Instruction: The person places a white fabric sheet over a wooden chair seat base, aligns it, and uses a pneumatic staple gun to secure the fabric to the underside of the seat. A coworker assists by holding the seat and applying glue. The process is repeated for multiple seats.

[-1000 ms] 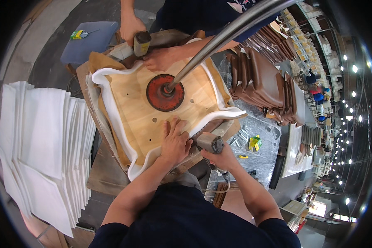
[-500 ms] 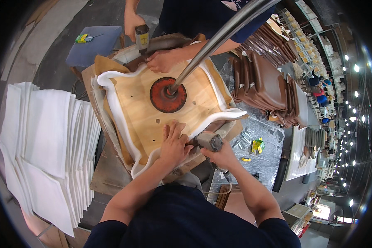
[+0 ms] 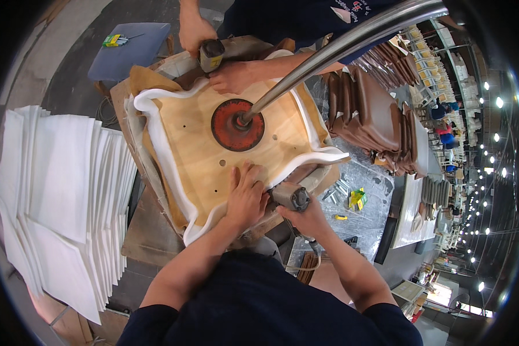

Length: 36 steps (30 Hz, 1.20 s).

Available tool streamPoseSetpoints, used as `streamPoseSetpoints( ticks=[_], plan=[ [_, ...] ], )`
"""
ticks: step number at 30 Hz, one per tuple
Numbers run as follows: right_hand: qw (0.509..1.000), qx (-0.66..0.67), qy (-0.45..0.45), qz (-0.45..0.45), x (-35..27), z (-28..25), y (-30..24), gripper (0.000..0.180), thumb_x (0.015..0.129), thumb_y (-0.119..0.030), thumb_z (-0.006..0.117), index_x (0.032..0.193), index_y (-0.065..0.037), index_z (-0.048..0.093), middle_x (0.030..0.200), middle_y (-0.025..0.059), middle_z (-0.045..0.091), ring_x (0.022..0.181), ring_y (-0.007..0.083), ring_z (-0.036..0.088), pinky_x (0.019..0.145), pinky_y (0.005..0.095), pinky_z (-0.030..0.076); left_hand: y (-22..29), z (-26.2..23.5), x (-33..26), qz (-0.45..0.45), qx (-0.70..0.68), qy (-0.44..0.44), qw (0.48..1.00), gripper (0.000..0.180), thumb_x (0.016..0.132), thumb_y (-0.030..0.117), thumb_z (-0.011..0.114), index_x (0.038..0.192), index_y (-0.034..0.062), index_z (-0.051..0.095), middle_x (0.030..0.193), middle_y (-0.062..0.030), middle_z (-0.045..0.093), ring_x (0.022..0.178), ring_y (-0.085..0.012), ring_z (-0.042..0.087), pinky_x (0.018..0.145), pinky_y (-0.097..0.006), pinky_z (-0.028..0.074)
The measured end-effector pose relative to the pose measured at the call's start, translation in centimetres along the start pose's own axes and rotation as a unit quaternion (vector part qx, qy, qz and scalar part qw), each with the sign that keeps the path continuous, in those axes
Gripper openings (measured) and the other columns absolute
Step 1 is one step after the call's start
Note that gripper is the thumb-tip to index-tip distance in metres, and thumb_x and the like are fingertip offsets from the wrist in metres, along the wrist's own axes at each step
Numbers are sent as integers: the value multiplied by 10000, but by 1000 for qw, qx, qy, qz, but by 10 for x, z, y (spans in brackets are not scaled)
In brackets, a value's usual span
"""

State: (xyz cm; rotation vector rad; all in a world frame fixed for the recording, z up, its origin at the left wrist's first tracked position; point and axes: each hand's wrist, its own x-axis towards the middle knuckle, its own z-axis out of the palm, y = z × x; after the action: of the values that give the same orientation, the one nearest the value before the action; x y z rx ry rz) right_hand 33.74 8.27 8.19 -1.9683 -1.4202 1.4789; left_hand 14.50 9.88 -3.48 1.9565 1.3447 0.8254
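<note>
A plywood seat board (image 3: 196,155) lies before me, edged with white padding (image 3: 162,155) and brown covering material (image 3: 297,176). My left hand (image 3: 247,199) rests on the board's near edge, fingers stretched over the wood and thumb beside the cover. My right hand (image 3: 307,218) is closed around a staple gun (image 3: 291,197), its nose at the near edge beside my left thumb. A red round plate (image 3: 228,135) on a metal pole (image 3: 328,49) sits on the board's middle. Across from me, a co-worker's hand (image 3: 197,32) holds another staple gun (image 3: 211,56); their other hand (image 3: 232,78) lies on the far edge.
White padding sheets (image 3: 63,173) are stacked at left. Brown seat covers (image 3: 369,121) pile up at right, behind a plastic-covered table (image 3: 363,222) with staple strips (image 3: 337,190) and a yellow-green box (image 3: 357,199). A blue cushion (image 3: 127,55) stands far left. An air hose (image 3: 316,249) trails from my staple gun.
The co-worker's staple gun and hands have shifted a little to the right along the far edge. My hands stay almost in place, with my staple gun slightly closer to my left hand.
</note>
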Motion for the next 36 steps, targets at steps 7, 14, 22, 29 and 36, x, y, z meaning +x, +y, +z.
streamPoseSetpoints(
  ticks=[7, 14, 22, 29, 36],
  plan=[
    [997, 73, -7, 32, -4, -6, -3, 588, 958, -150, 865, 1488, -20, 646, 1048, 45, 772, 762, 108, 685, 690, 302, 585, -6, -13, -1, 14, -25, -15, 999, 192, 814, 103, 852, 969, 75, 742, 1581, -163, 532, 1635, -442, 356, 1325, -683, 233],
    [998, 62, -5, 4, -12, 1, 6, 618, 965, -171, 872, 1520, -37, 635, 953, 14, 734, 653, 76, 616, 582, 282, 525, -4, -7, 4, -35, -44, 1, 998, 105, 810, 97, 791, 902, 58, 762, 1556, -141, 558, 1621, -420, 376, 1349, -654, 195],
    [998, 44, -21, 39, -8, 4, -3, 616, 939, -195, 887, 1485, -28, 654, 1023, 59, 774, 751, 123, 692, 683, 317, 584, 0, -6, 1, -55, -63, 17, 996, 76, 793, 58, 787, 830, 57, 721, 1533, -118, 577, 1628, -398, 381, 1342, -634, 205],
    [999, -29, 18, -11, 0, 11, -2, 632, 908, -184, 892, 1467, -5, 658, 1219, 158, 794, 1108, 219, 743, 989, 393, 588, -9, -2, 2, -21, 4, 20, 1000, 485, 871, 168, 826, 1302, 52, 636, 1634, -163, 479, 1647, -445, 326, 1346, -643, 205],
    [995, 100, -5, 15, -14, 4, 8, 676, 956, -146, 876, 1560, -28, 596, 1062, 38, 748, 720, 75, 636, 612, 263, 539, 4, -28, -5, -73, 57, -40, 995, 926, 921, 367, 846, 1689, 85, 411, 1805, -174, 282, 1702, -423, 206, 1370, -604, 174]
  ],
)
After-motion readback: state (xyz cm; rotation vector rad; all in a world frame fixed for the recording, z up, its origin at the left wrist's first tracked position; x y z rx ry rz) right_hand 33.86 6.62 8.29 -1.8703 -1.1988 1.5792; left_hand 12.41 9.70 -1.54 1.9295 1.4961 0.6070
